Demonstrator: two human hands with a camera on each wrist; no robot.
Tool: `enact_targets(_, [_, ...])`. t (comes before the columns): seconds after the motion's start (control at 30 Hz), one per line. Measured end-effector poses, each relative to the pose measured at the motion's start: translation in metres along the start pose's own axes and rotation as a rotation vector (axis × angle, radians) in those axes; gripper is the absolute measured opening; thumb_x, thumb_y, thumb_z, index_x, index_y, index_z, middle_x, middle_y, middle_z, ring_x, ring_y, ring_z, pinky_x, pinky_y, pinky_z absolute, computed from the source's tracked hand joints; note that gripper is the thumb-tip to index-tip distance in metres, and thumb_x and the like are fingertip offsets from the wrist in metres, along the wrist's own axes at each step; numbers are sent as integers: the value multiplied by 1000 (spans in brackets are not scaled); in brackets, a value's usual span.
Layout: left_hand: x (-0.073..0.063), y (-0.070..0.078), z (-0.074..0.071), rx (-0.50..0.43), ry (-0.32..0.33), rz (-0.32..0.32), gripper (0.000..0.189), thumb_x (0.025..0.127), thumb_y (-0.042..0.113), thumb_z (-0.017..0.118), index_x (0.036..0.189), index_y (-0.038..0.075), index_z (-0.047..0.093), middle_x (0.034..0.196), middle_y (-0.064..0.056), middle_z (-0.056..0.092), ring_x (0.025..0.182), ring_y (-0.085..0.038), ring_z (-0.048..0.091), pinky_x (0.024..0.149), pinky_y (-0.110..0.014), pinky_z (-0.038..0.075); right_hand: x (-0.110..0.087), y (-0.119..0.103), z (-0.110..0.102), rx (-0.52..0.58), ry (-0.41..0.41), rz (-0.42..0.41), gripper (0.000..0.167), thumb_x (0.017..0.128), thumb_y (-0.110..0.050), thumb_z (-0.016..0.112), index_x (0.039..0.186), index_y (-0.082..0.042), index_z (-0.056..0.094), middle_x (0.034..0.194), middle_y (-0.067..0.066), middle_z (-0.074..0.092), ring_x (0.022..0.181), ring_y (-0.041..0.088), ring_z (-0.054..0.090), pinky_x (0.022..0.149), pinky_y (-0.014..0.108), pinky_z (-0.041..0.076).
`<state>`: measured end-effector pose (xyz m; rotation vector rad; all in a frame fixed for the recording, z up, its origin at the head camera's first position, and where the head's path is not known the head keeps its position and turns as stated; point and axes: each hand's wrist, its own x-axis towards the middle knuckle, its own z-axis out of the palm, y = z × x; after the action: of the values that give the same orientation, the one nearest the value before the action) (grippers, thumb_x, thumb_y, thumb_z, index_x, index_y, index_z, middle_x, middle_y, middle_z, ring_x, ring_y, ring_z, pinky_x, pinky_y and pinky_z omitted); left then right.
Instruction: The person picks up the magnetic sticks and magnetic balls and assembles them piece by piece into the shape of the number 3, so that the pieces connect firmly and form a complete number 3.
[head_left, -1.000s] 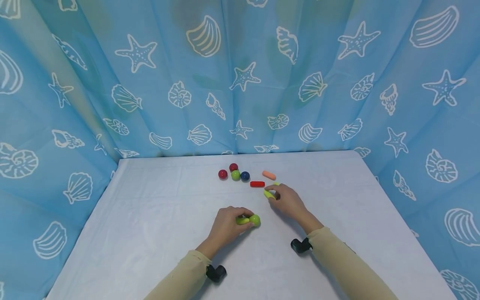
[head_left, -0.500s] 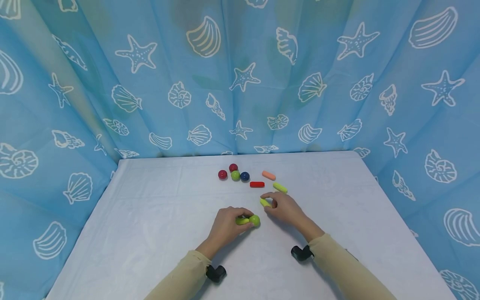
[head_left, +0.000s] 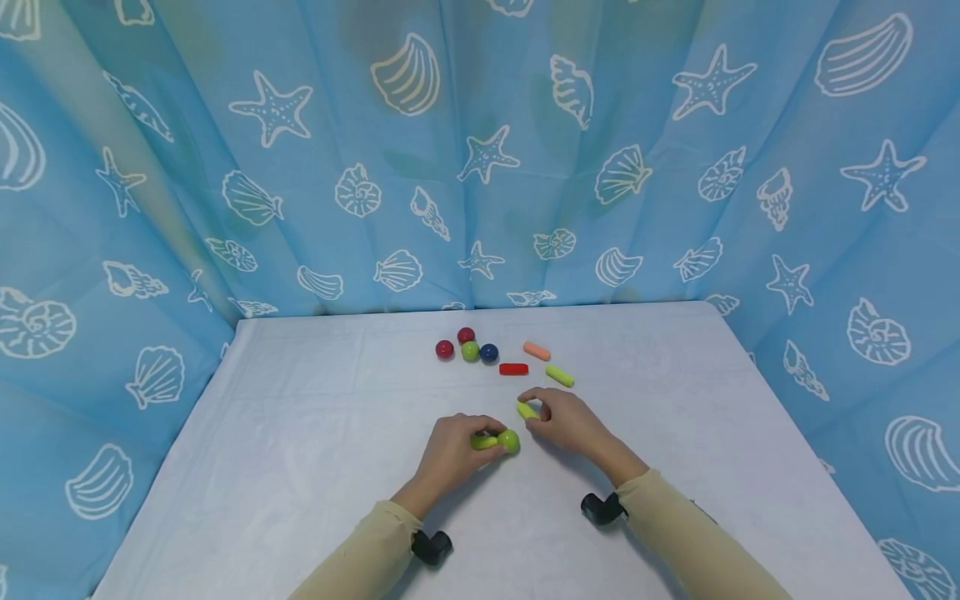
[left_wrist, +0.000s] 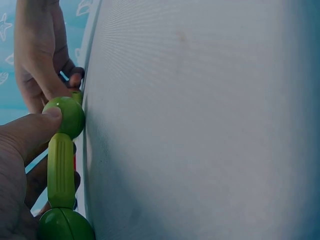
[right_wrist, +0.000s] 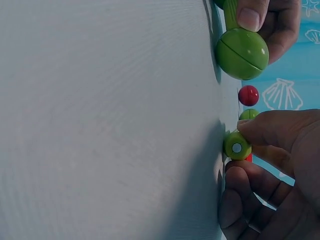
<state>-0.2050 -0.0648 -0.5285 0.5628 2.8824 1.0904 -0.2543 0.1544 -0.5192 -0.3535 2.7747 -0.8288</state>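
Note:
My left hand [head_left: 448, 448] grips a joined piece low over the white table: a green ball [head_left: 508, 441], a ribbed yellow-green stick [left_wrist: 61, 170] and a second green ball [left_wrist: 66, 226]. The left thumb lies on the ball nearer the right hand. To the right and slightly farther back, my right hand [head_left: 567, 418] pinches another yellow-green stick [head_left: 527, 410] between thumb and fingers. Its round end with a pale disc [right_wrist: 236, 148] faces the right wrist camera. A short gap separates this stick from the left hand's green ball.
Farther back on the table [head_left: 315, 400] lie two red balls [head_left: 445, 350], a green ball [head_left: 470, 351] and a dark blue ball [head_left: 489, 353]. Beside them are a red stick [head_left: 513, 369], an orange stick [head_left: 537, 351] and a yellow-green stick [head_left: 559, 375]. A blue shell-patterned curtain [head_left: 442, 217] surrounds the table.
My right hand has drawn the yellow-green stick toward me and slightly left, uncovering the other yellow-green stick behind it. My left hand and its joined piece have stayed in place.

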Motion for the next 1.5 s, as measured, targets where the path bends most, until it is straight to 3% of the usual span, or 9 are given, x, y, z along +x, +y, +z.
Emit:
enact_targets(0.4, [0, -1, 1, -9, 8, 6, 28, 88, 32, 82, 115, 24, 77, 106, 14, 74, 98, -9, 63, 91, -35, 52, 1, 3, 1, 9, 9, -20, 37, 93, -20, 72, 130, -20, 66, 74, -1, 55, 64, 16, 50, 60, 31, 42])
enact_targets(0.9, [1, -2, 1, -1, -4, -3, 27, 89, 32, 81, 115, 25, 77, 105, 14, 74, 97, -9, 62, 91, -36, 51, 4, 2, 5, 182, 34, -10, 35, 95, -21, 70, 128, -22, 58, 78, 1, 57, 66, 18, 52, 61, 31, 43])
enact_targets(1.17, [1, -2, 1, 3, -5, -6, 28, 89, 32, 81, 115, 25, 77, 106, 13, 74, 96, -9, 61, 89, -34, 51, 6, -7, 8, 334, 7, 30, 36, 96, -22, 70, 127, -16, 53, 80, 4, 59, 69, 20, 54, 64, 30, 46])
enact_targets(1.5, [1, -3, 1, 10, 14, 25, 29, 87, 30, 82, 114, 21, 76, 104, 10, 75, 91, -10, 61, 84, -33, 50, 6, -10, 16, 376, -11, 7, 35, 96, -21, 69, 126, -13, 52, 80, 3, 61, 68, 18, 55, 63, 28, 47])
